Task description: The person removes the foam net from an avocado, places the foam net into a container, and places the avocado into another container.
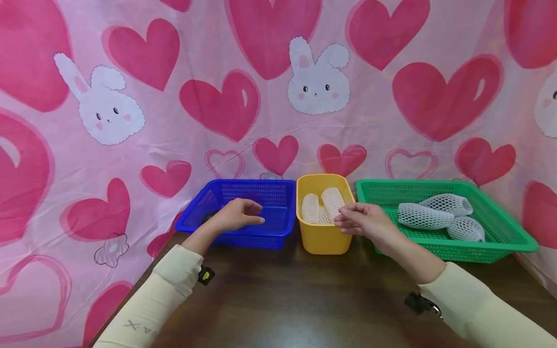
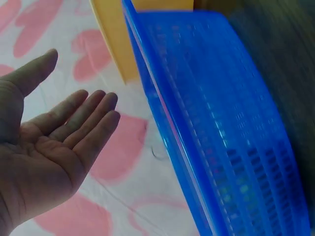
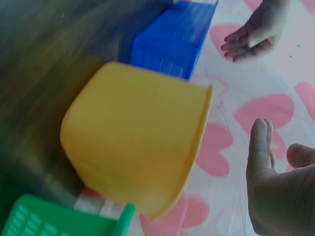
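Note:
My left hand (image 1: 237, 214) hovers over the blue basket (image 1: 250, 240), thumb and fingers apart, nothing between them; the left wrist view shows its bare palm (image 2: 49, 152) beside the basket's rim. By the front right edge of the yellow bin (image 1: 325, 241) is my right hand (image 1: 363, 222), holding nothing, its fingers extended. Inside the yellow bin lie white foam net sleeves (image 1: 310, 209). In the right wrist view, the right hand (image 3: 275, 182) is raised beside the yellow bin (image 3: 133, 132). A dark item (image 1: 210, 216) in the blue basket is partly hidden behind the left hand.
On the right, a green basket (image 1: 470, 251) holds several net-wrapped objects (image 1: 424, 216). All three containers stand side by side at the back of the dark wooden table (image 1: 270, 299), against a pink cloth (image 1: 261, 111) with hearts and rabbits.

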A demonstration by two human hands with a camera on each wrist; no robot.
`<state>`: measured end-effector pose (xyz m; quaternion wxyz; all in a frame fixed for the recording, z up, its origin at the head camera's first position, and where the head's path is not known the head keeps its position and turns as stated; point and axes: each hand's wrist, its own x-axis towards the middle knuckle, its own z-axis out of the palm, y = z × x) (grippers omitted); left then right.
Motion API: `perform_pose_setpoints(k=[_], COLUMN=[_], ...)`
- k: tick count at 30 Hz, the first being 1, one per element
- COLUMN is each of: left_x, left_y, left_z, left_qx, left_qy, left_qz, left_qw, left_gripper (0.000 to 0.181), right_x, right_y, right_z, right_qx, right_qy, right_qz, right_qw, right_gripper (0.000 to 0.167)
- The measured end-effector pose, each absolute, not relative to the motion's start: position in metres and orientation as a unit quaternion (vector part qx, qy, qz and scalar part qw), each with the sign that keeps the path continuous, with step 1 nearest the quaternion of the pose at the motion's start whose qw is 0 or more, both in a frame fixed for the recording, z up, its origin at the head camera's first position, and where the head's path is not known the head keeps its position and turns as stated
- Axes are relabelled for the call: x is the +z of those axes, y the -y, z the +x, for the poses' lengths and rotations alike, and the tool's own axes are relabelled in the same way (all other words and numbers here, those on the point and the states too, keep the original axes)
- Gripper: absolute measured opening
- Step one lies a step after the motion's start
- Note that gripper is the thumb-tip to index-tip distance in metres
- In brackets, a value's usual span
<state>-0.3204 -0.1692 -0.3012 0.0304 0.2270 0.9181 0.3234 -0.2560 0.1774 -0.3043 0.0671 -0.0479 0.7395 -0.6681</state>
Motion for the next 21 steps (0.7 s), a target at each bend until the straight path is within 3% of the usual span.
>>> perform_pose_setpoints(k=[6, 21], left_x=[-0.302, -0.324], left_y=[0.142, 0.072], left_z=[-0.311, -0.295], left_qx=[0.368, 0.448], left_qy=[-0.904, -0.849], left_qz=[0.216, 0.26], left_qw=[0.031, 0.103], left_gripper=[0.037, 0.036], right_x=[-0.3, -0.294], right_y=[-0.202, -0.262], right_z=[-0.259, -0.271], right_qx=[-0.658, -0.62], right_qy=[-0.748, -0.783], right_qz=[-0.061, -0.039], right_qw=[0.051, -0.024], right_gripper=[0.047, 0.06])
